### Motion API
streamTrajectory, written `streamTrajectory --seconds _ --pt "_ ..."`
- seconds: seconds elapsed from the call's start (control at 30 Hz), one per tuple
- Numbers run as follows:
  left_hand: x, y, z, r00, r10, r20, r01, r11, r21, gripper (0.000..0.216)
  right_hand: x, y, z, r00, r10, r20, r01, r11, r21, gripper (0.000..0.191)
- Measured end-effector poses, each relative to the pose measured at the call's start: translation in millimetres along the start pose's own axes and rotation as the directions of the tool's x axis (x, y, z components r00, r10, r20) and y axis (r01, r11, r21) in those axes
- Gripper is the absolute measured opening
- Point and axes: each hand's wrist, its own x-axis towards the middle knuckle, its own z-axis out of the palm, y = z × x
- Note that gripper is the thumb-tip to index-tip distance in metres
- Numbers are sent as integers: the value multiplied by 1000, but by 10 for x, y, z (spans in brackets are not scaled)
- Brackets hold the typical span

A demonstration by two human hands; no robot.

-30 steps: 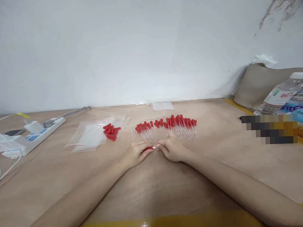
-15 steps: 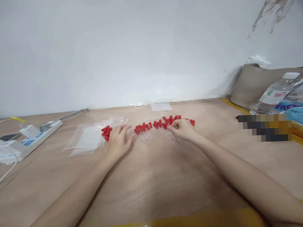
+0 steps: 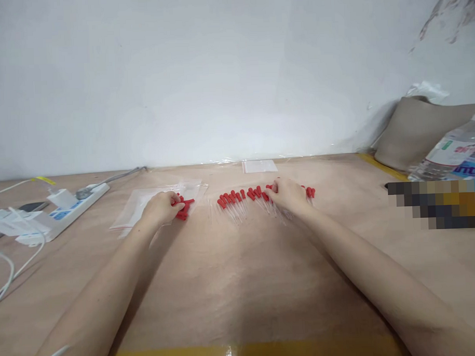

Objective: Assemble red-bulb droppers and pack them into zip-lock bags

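My left hand [image 3: 162,207] is closed in a pinch at a small pile of loose red rubber bulbs [image 3: 183,215], with one between thumb and fingers. The pile lies beside clear zip bags [image 3: 130,205]. A row of glass droppers with red bulbs [image 3: 232,198] fans out across the middle of the table. A few thin glass tubes [image 3: 212,210] without bulbs lie at the row's left end. Over the row's right part, my right hand [image 3: 288,195] pinches a dropper near its red bulb; the hand hides several droppers under it.
A white power strip [image 3: 82,201] with chargers and cables stands at the left. Farther back is a small zip bag [image 3: 260,166]. On the right are a water bottle [image 3: 441,158], a grey-brown container [image 3: 399,136] and a blurred-out object [image 3: 437,202].
My left hand has moved left from the bare glass tubes to the red bulbs, closing from an open spread into a pinch. My right hand stays over the droppers. The view has shifted slightly left.
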Motion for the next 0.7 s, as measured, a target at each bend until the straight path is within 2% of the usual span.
streamTrajectory --seconds 0.1,0.17,0.27,0.5,0.63,0.7 --pt "0 -7 12 1000 -7 20 7 1000 -14 16 -61 -258 57 985 -156 78 148 984 103 19" --pt "0 -11 31 1000 1 20 -1 1000 -21 15 -77 -416 132 965 -209 159 189 973 133 13" --pt "12 -29 74 1000 22 -6 -22 999 -27 16 -64 -573 218 955 -178 237 156 982 108 13" --pt "-22 -7 167 995 31 -95 -31 1000 2 30 -15 -693 252 952 -111 284 100 994 52 24" --pt "-58 72 230 963 181 -202 -145 973 181 34 -3 -700 305 940 -106 323 87 994 71 22" --pt "-49 103 268 950 232 -210 -175 950 258 32 3 -687 303 939 -101 330 76 993 86 23"
